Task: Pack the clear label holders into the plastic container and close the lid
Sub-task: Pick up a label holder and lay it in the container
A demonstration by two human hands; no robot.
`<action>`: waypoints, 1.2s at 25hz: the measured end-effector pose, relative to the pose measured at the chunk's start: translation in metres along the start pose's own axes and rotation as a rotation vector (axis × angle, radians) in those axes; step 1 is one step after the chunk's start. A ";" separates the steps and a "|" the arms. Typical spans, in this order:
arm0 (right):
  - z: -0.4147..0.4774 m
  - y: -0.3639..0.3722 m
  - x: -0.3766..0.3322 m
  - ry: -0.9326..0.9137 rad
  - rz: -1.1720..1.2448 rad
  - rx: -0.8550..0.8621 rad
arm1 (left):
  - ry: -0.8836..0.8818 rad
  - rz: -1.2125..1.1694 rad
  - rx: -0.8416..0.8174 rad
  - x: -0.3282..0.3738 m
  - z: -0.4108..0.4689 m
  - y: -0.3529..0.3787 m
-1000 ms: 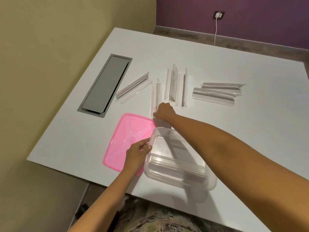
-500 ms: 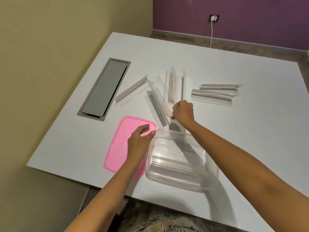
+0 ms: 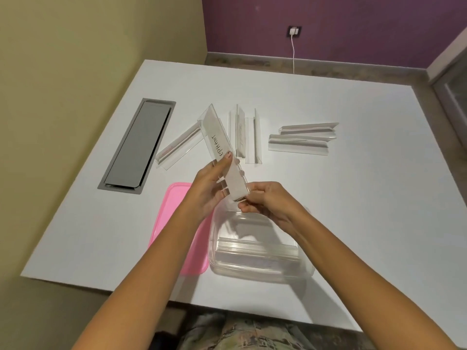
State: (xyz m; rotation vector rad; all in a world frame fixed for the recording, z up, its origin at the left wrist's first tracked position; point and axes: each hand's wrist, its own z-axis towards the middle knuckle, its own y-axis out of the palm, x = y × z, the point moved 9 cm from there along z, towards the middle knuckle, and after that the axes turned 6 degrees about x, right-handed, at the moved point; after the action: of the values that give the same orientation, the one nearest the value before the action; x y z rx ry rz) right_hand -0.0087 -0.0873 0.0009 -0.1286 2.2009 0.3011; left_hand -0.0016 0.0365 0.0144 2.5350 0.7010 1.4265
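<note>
Both hands hold one clear label holder (image 3: 217, 140) with a white handwritten card, lifted above the table and tilted away to the left. My left hand (image 3: 211, 184) grips its middle from the left; my right hand (image 3: 265, 203) pinches its near end. Below them stands the clear plastic container (image 3: 257, 263), open, with at least one label holder lying inside. The pink lid (image 3: 177, 238) lies flat to its left, partly under my left forearm. More clear label holders lie on the table: one at the left (image 3: 178, 146), two in the middle (image 3: 243, 135), two at the right (image 3: 300, 140).
The white table (image 3: 353, 210) has a grey recessed cable hatch (image 3: 137, 145) at its left. A wall socket with a white cable (image 3: 293, 46) is on the purple wall beyond the far edge. The table's near edge runs just below the container.
My right hand has lifted a label holder off the table toward me. My left hand left the container's rim and took hold of the holder's middle. The camera view shifted.
</note>
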 end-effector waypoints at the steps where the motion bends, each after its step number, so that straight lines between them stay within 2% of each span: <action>1: -0.004 0.001 0.004 -0.005 0.007 -0.011 | 0.034 0.014 0.002 0.002 -0.001 0.003; 3: -0.012 -0.001 0.011 -0.012 0.008 -0.012 | 0.088 0.095 0.044 0.005 -0.004 0.006; 5: -0.017 -0.013 0.015 -0.057 -0.032 0.076 | 0.182 0.284 0.115 0.011 -0.009 0.008; 6: -0.021 -0.027 0.011 -0.131 -0.081 0.194 | 0.272 0.436 0.152 0.017 -0.011 0.008; 8: -0.044 -0.065 -0.011 -0.390 -0.215 0.544 | 0.465 0.757 0.171 0.028 -0.019 0.014; 10: -0.080 -0.091 -0.040 -0.686 -0.315 0.793 | 0.571 0.950 0.083 0.025 -0.029 0.023; 11: -0.094 -0.099 -0.049 -0.789 -0.356 0.850 | 0.600 1.026 0.018 0.019 -0.033 0.027; 13: -0.109 -0.112 -0.056 -0.880 -0.428 0.910 | 0.636 1.210 -0.124 -0.003 -0.041 0.037; 17: -0.110 -0.132 -0.039 -0.808 -0.485 0.934 | 0.642 1.615 -0.397 -0.067 -0.053 0.049; 21: -0.102 -0.142 -0.011 -0.681 -0.494 0.891 | 0.601 1.873 -0.591 -0.116 -0.053 0.048; 24: -0.100 -0.145 0.003 -0.618 -0.500 0.876 | 0.559 1.971 -0.624 -0.132 -0.046 0.040; 30: -0.098 -0.151 0.016 -0.557 -0.521 0.867 | 0.517 1.985 -0.629 -0.142 -0.038 0.030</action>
State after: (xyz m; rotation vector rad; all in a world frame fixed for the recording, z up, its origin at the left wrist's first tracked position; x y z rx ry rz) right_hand -0.0641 -0.2584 0.0190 -0.1096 1.5048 -0.8098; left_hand -0.0859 -0.0599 -0.0640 1.6903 -2.4330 1.8797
